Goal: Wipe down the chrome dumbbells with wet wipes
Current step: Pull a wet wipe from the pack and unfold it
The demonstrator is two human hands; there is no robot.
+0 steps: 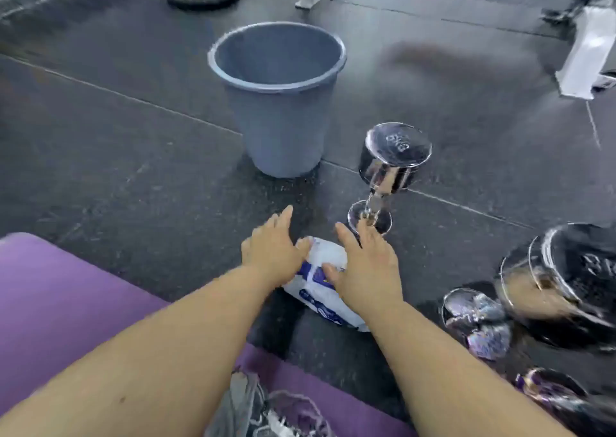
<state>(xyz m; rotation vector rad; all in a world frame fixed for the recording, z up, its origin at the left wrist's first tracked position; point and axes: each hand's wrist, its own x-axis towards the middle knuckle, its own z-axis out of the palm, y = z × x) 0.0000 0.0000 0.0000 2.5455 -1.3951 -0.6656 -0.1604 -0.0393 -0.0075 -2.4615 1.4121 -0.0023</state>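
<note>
The dark rubber floor fills most of the view, w/ a purple mat at the near left. A grey bucket stands in the middle, further away. At the right edge lie some chrome dumbbells, blurred. An upright dumbbell, also chrome, stands on its end near the bucket, just beyond the right hand. The wet wipes pack lies on the floor between the mat and the dumbbells.

Both hands are on it. The left hand has straight, spread fingers and its thumb touches the pack's left edge. The right hand is also flat, thumb resting on top. Neither grips anything.

Risks, in my opinion: the soft pack can slide or crumple if opened w/o a firm hold. Also the right fingers are very near the upright dumbbell — a careless push could tip it, e.g. against the bucket.
</note>
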